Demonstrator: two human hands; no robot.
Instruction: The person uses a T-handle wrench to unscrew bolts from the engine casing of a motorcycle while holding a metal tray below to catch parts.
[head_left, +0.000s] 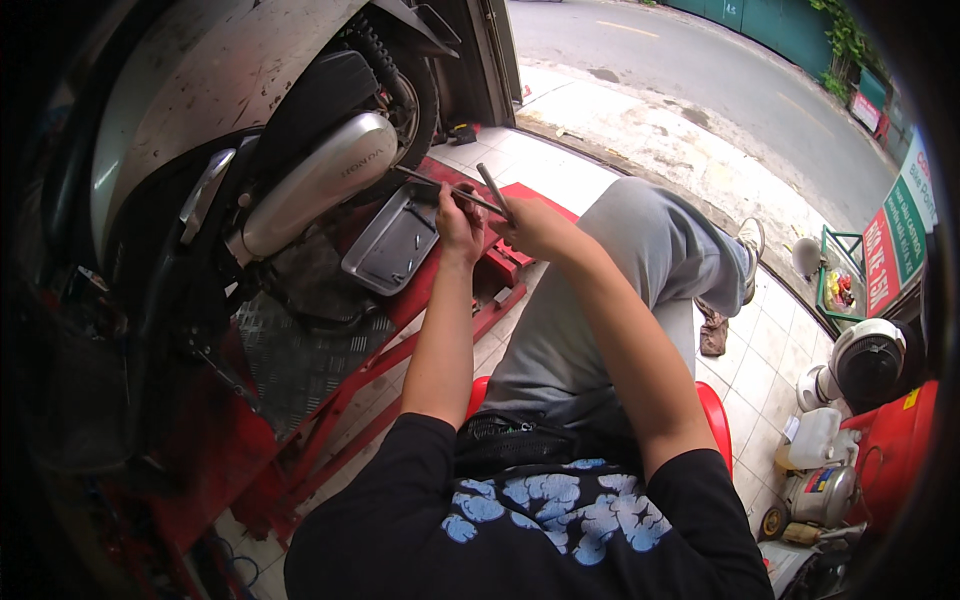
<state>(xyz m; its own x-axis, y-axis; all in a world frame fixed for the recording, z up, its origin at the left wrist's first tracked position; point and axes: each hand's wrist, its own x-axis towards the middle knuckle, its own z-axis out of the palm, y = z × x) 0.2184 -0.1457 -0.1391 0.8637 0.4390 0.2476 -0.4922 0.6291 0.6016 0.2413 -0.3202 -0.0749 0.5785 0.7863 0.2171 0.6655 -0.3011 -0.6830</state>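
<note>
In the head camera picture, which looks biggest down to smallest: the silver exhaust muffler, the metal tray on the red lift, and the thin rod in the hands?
1. Silver exhaust muffler, largest.
2. Metal tray, a little smaller; close enough that the fisheye bend makes this unsure.
3. Thin rod, by far the smallest.

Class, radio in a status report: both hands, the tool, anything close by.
Left hand and right hand both shut on thin metal rod. Rod tip near scooter muffler. Grey metal tray directly below hands.

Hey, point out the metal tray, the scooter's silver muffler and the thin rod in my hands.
metal tray (392, 243), head view, on its flat bottom.
silver muffler (318, 183), head view, middle of its cover.
thin rod (432, 184), head view, on the shaft left of the left hand.
</note>
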